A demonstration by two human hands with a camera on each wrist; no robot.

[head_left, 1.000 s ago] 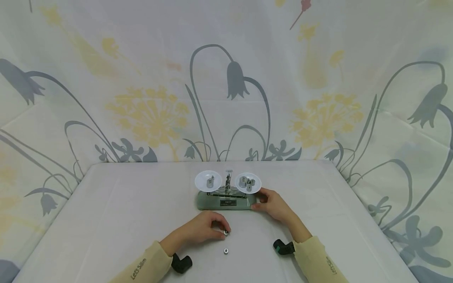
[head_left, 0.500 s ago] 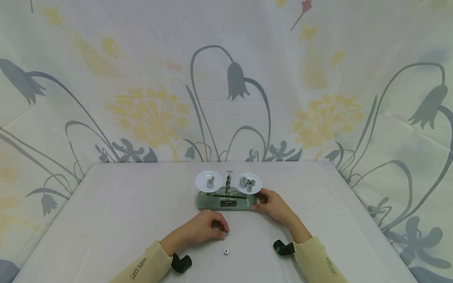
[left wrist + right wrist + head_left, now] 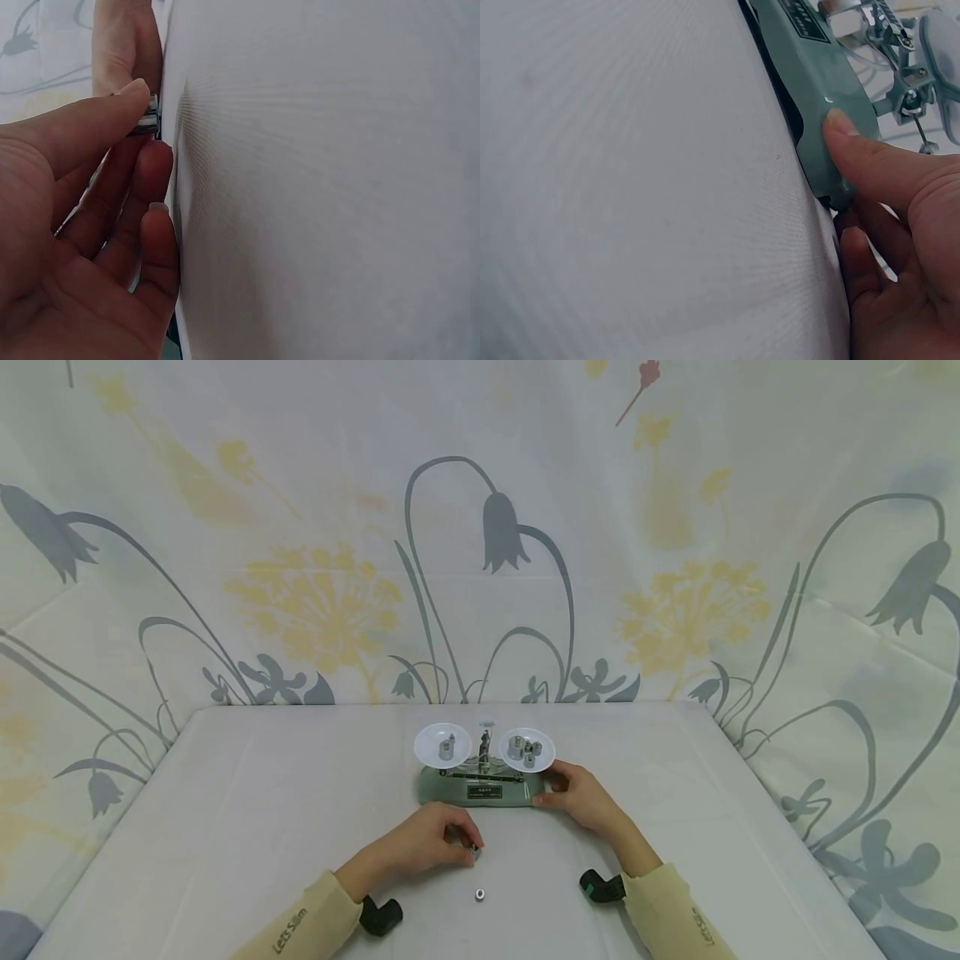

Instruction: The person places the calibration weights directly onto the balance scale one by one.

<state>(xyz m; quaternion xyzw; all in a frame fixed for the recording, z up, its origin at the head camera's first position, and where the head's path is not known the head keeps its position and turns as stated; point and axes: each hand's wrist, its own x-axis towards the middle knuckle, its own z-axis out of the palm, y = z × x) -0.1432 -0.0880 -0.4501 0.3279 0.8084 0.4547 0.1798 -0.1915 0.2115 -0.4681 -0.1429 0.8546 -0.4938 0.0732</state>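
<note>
A green balance scale with two white pans stands on the cloth-covered table. Several metal weights sit in its right pan, and a few more in the left pan. My right hand grips the right end of the base, its thumb lying on the green casing. In front of the scale, my left hand pinches a small metal weight between thumb and fingers, close to the tabletop. Another small weight lies on the cloth nearer to me.
White cloth covers the table, and a flower-printed curtain hangs behind it. A black wrist-camera mount juts out by the left sleeve, and another mount by the right sleeve.
My left hand has shifted slightly to the left with the pinched weight. The right hand keeps its grip on the scale's base, and the loose weight stays where it was.
</note>
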